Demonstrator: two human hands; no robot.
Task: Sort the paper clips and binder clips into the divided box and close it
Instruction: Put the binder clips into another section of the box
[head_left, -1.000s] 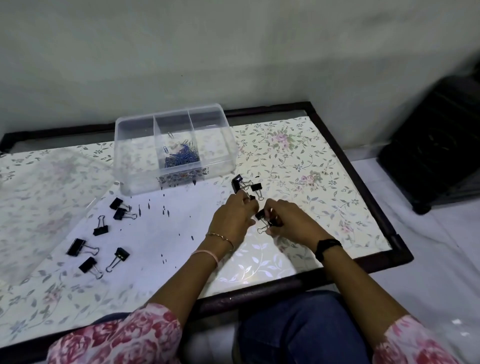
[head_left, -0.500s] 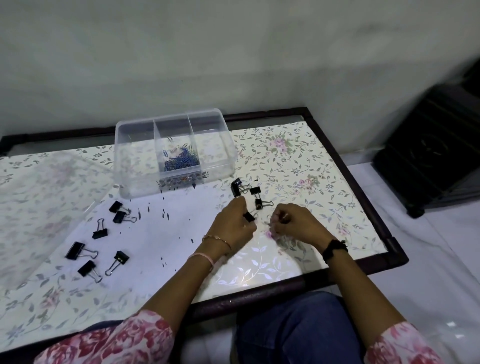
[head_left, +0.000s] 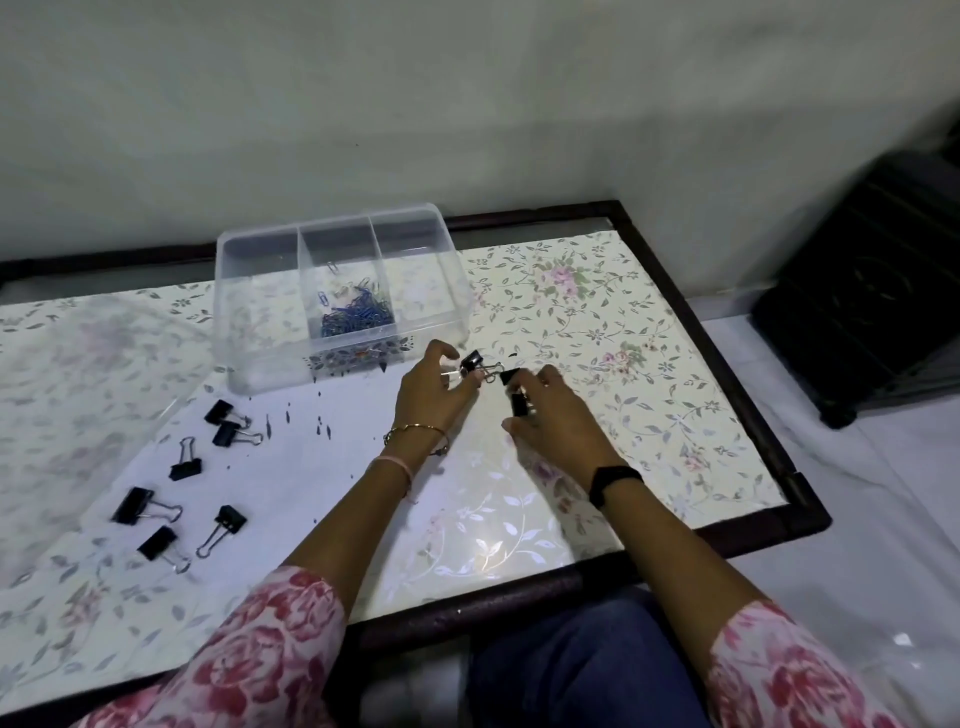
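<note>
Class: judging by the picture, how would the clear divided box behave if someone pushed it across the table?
The divided box looks like thin plastic holding only paper clips, so probably light. On the glossy table cover it would likely slide, not tip, given its low, wide shape.

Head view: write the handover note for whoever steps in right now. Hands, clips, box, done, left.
Left hand: pinching a binder clip near the box front.
Right hand: holding black binder clips.
Divided box: open; blue paper clips in the middle compartment, side compartments look empty.
Clear lid: lying left of the box.
Done: paper clips mostly in.
Left: six loose binder clips at left, tiny bits scattered on the table, then close the lid.
</note>
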